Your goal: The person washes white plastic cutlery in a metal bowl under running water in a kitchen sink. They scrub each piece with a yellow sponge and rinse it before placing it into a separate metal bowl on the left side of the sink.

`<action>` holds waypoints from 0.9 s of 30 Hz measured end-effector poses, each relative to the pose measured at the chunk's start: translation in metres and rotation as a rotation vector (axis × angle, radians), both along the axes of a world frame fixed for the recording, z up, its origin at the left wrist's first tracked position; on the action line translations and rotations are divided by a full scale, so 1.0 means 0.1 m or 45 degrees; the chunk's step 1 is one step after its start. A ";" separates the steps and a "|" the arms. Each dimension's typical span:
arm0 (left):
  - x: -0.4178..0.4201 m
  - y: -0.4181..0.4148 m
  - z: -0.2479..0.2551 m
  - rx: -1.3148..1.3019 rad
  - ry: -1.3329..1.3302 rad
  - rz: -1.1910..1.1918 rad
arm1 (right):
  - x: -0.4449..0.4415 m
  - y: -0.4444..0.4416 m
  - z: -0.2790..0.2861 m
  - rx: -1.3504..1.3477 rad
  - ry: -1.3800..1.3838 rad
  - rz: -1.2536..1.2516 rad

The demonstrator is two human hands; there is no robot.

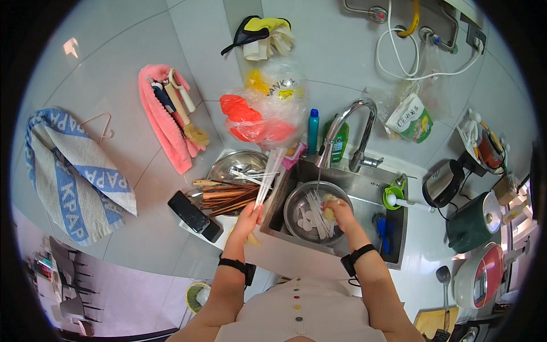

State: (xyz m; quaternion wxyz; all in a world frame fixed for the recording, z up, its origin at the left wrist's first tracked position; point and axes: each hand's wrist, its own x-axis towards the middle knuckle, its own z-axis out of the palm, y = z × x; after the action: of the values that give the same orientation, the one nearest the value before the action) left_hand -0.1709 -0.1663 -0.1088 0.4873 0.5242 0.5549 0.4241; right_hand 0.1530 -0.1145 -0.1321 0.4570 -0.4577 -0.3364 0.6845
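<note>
My left hand (247, 222) grips a bundle of long whitish chopsticks (270, 177), their far ends pointing up and away, left of the sink. In the sink (372, 172) stands a round stainless steel basin (295, 194) holding water, with white sticks (318, 213) and white spoons (304, 220) in it. My right hand (339, 213) is over the basin's right side, its fingers closed on a pale yellow cloth or sponge (329, 213). A thin stream runs from the chrome faucet (327, 154) into the basin.
Wooden chopsticks (230, 197) and a steel bowl of cutlery (218, 164) lie left of the sink, beside a black phone (188, 209). A blue brush (382, 237) and a green strainer cup (393, 194) are at the sink's right side. Farther right stands an electric kettle (442, 184).
</note>
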 end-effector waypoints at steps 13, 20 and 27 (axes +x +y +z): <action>-0.59 0.79 0.42 0.431 1.320 -0.333 | -1.13 0.49 0.55 -0.056 0.048 0.049; -0.74 1.56 0.14 0.109 1.499 -0.263 | -1.58 0.67 0.45 0.204 -0.341 0.069; -0.98 1.88 -0.11 -0.068 1.698 -0.294 | -0.98 0.44 -0.33 0.092 -0.413 0.066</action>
State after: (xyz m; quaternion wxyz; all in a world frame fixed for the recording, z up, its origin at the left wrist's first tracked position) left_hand -0.2689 0.0215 -0.1198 0.0958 0.7175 0.6875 -0.0587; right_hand 0.0545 -0.0707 -0.1648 0.3951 -0.5366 -0.4418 0.6007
